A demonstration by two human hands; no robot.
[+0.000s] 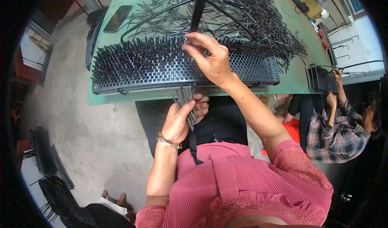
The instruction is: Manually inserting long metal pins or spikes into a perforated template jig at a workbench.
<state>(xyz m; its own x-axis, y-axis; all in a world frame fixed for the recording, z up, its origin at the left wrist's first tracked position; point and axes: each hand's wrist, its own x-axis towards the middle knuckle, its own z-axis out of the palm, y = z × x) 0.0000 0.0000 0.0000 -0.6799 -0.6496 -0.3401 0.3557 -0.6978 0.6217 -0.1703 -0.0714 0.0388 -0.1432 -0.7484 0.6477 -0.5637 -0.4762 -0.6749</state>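
My left hand (pixel 174 123), with bracelets at the wrist, is closed round a bundle of thin dark rods (pixel 182 100) just in front of the table edge. My right hand (pixel 214 61) is in a pinch over a long perforated black metal tray (pixel 238 71). Whatever lies between its thumb and forefinger is too small to make out. Many dark rods (pixel 133 58) stand upright in the tray's holes on the left and along the back. Bare holes show in its front middle and on the right.
Behind the tray a large heap of loose dark rods (pixel 254 17) covers the green table (pixel 291 76). A black upright post (pixel 197 13) rises there. A phone (pixel 117 19) lies at the far left. Another person (pixel 337 135) works at the right with a smaller black tray (pixel 323 80).
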